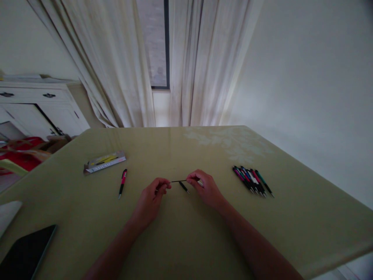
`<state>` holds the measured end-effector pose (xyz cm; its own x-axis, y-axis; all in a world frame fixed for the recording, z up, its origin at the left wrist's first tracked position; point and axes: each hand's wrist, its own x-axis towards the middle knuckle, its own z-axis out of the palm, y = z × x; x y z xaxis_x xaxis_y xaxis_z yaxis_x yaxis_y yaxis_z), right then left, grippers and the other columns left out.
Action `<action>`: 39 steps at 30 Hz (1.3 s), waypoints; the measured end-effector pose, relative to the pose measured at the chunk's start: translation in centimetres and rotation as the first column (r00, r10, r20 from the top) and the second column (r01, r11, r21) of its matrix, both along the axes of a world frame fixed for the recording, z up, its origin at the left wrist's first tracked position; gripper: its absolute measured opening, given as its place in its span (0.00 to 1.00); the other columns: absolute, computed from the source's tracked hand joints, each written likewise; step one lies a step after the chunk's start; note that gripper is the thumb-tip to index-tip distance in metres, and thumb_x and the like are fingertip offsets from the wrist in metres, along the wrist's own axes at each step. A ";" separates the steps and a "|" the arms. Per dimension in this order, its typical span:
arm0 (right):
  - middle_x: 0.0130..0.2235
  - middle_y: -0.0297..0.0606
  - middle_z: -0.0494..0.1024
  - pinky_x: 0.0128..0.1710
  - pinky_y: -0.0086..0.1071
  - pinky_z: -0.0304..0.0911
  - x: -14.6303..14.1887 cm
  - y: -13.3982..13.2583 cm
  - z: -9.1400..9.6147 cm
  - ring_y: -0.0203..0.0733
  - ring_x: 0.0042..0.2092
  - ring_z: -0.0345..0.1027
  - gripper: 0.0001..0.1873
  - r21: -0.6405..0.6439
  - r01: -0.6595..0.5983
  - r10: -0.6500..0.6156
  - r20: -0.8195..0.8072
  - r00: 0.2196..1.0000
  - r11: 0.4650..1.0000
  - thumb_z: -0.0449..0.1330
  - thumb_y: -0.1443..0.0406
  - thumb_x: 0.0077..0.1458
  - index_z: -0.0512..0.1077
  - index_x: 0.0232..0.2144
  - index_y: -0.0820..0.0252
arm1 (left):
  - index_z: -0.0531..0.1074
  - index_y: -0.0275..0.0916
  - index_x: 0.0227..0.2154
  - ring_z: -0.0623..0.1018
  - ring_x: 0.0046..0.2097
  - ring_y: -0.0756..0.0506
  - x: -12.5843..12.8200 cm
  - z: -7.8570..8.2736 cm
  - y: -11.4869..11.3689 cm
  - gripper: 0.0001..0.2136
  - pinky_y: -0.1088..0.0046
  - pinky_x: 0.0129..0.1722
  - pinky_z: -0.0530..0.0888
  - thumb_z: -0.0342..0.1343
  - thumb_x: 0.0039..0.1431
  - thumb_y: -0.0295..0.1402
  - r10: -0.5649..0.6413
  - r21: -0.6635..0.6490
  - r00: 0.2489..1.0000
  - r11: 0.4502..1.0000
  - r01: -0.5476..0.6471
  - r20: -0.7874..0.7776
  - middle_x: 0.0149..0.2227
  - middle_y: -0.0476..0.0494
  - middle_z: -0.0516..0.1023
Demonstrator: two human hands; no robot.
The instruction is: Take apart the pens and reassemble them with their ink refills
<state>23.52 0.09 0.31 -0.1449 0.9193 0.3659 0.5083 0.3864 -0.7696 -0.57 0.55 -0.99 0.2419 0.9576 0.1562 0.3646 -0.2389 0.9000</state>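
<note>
A thin dark pen refill (pixel 178 181) stretches between my two hands above the table. My left hand (pixel 152 196) is closed in a pinch at its left end. My right hand (pixel 205 187) pinches the other end, and something small and pale shows between its fingers, too small to name. Just under the refill lies a black pen barrel part (pixel 184 188) with a pointed tip, slanting toward the right hand. To the left of my left hand, a pink and black pen (pixel 122 183) rests by itself. Several pens (pixel 252 181) in mixed colours lie side by side at the right.
An open-ended pen box (pixel 105 161) with a yellow print sits at the back left of the table (pixel 186 241). A dark tablet or phone (pixel 29 252) lies at the front left, beside a white object (pixel 8 216). Beyond are curtains and a white cabinet (pixel 43 103).
</note>
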 end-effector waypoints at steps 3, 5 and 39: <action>0.36 0.38 0.79 0.40 0.33 0.65 0.0 0.0 0.0 0.41 0.39 0.72 0.10 0.013 -0.006 0.006 0.004 1.000 1.000 0.62 0.59 0.66 0.76 0.36 0.59 | 0.73 0.40 0.43 0.79 0.37 0.44 0.0 -0.3 0.1 0.11 0.65 0.41 0.75 0.50 0.68 0.40 0.011 0.002 0.999 1.000 -0.011 0.038 0.39 0.42 0.82; 0.36 0.38 0.79 0.40 0.33 0.65 0.0 0.0 0.0 0.41 0.39 0.72 0.09 0.020 -0.009 0.009 0.006 1.000 1.000 0.62 0.60 0.66 0.76 0.35 0.58 | 0.73 0.40 0.43 0.78 0.37 0.44 0.0 -0.4 0.1 0.11 0.66 0.40 0.75 0.50 0.68 0.40 0.013 0.018 0.999 1.000 -0.014 0.050 0.38 0.42 0.82; 0.36 0.37 0.82 0.47 0.37 0.62 -0.7 -0.5 0.1 0.42 0.41 0.73 0.07 0.043 -0.139 0.130 0.168 0.977 0.989 0.61 0.62 0.67 0.79 0.37 0.56 | 0.70 0.45 0.57 0.82 0.52 0.40 0.7 -0.5 -0.4 0.21 0.57 0.51 0.78 0.62 0.62 0.40 0.009 0.061 0.996 0.998 -0.014 0.088 0.55 0.40 0.81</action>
